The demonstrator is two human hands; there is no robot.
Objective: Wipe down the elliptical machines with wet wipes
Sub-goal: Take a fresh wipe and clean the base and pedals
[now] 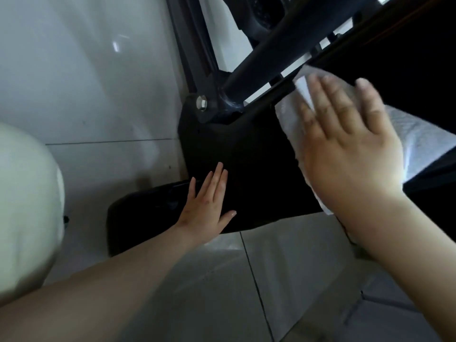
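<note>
While the white textured wet wipe [287,119] lies pressed flat on the black plastic cover of the elliptical machine [246,154], at about three o'clock in our view, we judge the task to be in mid-wipe. No wet sheen or streak shows on the dark surface, so we cannot tell how much of it is done. The dark round metal tube [271,53] rising toward one o'clock, the silver hex bolt [201,104] at its base and the lower black foot piece [138,213] at seven o'clock seem to be left for later, along with any other machines.

Our right hand [345,144] lies palm down on the wipe, fingers straight and slightly spread, pointing toward eleven o'clock, gripping nothing. Our left hand [207,206] rests flat on the cover's lower edge at about six o'clock, fingers straight and close together, thumb out to the side, apparently bracing us. Glossy pale floor tiles [86,70] lie beneath.
</note>
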